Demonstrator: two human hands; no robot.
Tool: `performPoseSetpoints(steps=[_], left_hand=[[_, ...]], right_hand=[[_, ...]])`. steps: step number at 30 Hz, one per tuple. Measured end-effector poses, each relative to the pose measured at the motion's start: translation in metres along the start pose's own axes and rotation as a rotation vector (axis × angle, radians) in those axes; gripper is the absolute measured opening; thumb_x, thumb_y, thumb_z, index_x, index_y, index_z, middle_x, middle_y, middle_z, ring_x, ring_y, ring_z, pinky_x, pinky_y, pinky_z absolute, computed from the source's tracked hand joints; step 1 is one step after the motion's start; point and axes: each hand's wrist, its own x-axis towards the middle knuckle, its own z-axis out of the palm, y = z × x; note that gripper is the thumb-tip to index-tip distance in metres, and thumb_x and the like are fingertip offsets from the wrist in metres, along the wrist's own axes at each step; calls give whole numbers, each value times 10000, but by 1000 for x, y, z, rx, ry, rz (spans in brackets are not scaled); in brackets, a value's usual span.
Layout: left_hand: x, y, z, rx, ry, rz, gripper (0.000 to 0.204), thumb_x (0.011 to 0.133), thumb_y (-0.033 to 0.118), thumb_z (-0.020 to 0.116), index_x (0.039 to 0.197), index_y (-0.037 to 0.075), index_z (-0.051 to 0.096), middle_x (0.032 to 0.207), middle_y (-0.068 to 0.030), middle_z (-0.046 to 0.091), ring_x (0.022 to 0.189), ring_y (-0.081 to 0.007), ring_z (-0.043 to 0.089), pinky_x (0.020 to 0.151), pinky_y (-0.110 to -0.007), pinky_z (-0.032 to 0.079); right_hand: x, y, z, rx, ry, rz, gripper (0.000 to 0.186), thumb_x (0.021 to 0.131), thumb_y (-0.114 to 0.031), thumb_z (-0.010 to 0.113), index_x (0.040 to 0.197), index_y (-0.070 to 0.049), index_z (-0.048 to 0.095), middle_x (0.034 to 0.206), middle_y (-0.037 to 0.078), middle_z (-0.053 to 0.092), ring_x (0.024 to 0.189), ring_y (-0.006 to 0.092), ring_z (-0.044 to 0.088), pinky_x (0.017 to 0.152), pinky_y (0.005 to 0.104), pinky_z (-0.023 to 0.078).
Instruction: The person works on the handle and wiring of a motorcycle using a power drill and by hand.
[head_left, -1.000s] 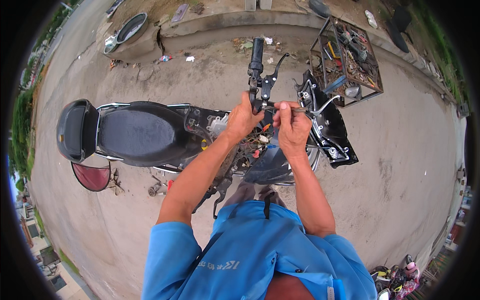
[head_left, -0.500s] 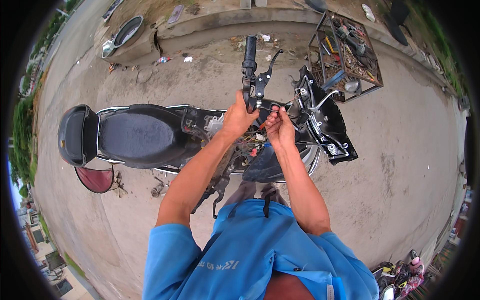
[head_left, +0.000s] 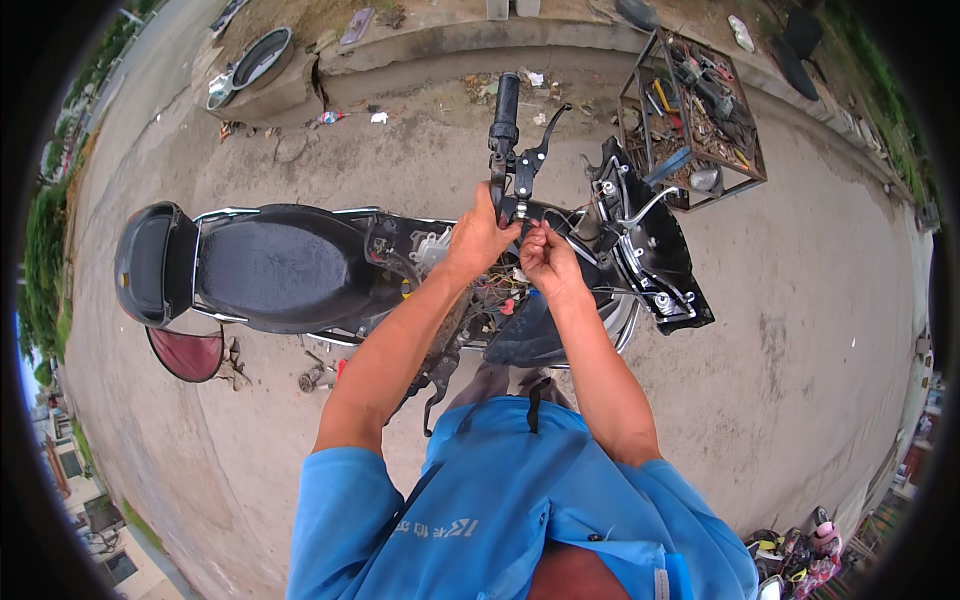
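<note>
A scooter with its front covers off lies across the view, and its black handlebar [head_left: 497, 180] points away from me. My left hand [head_left: 480, 243] is wrapped round the handlebar just below the brake lever [head_left: 545, 138] and its black lever mount [head_left: 524, 170]. Close beside it, my right hand [head_left: 550, 262] is closed, thumb and fingers pinched together under the mount. Whatever those fingertips hold is too small and hidden to make out. Below both hands, loose coloured wires [head_left: 497, 292] show in the opened steering area.
The black front panel [head_left: 655, 245] with metal brackets stands to the right. Behind it is a metal rack [head_left: 700, 110] of tools and scrap. The scooter's seat [head_left: 285, 262] and rear box [head_left: 155, 268] are on the left. A water-filled basin [head_left: 262, 58] sits by the kerb.
My right hand has moved left, closer to the left hand, and its fingers have curled in. The thin dark line at its fingertips is now hidden. The left hand keeps its hold.
</note>
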Motion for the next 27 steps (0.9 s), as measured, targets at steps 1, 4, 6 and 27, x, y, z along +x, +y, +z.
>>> performPoseSetpoints(steps=[1,4,6,27], left_hand=[[-1,-1,-2,-5,-7,4,556,774,173,766,1141,30,373,739,-144,644,693,-353,669,644,-442,513],[-4,-8,-5,1,-4,-3,558,777,168,760,1141,19,364,743,-159,648,704,-376,673,637,-448,516],[-6,5,-9,5,-19,-12,567,784,173,758,1151,19,354,753,-171,653,718,-392,673,639,-454,516],[-5,-6,-6,-20,-28,47,517,845,211,683,1191,49,335,799,-238,670,792,-476,647,683,-537,486]], right_hand=[[1,0,-2,29,-20,-22,269,1020,-257,535,962,2,579,701,35,543,585,128,499,520,249,431],[-25,20,13,-291,10,-422,267,1014,-263,550,967,-2,584,708,29,549,586,127,501,519,252,433],[-46,24,27,-516,8,-609,283,1005,-283,568,973,-3,601,716,28,572,605,131,534,533,257,454],[-72,48,78,-2319,-249,-1598,116,868,-128,688,920,-45,626,873,111,671,684,294,665,581,372,539]])
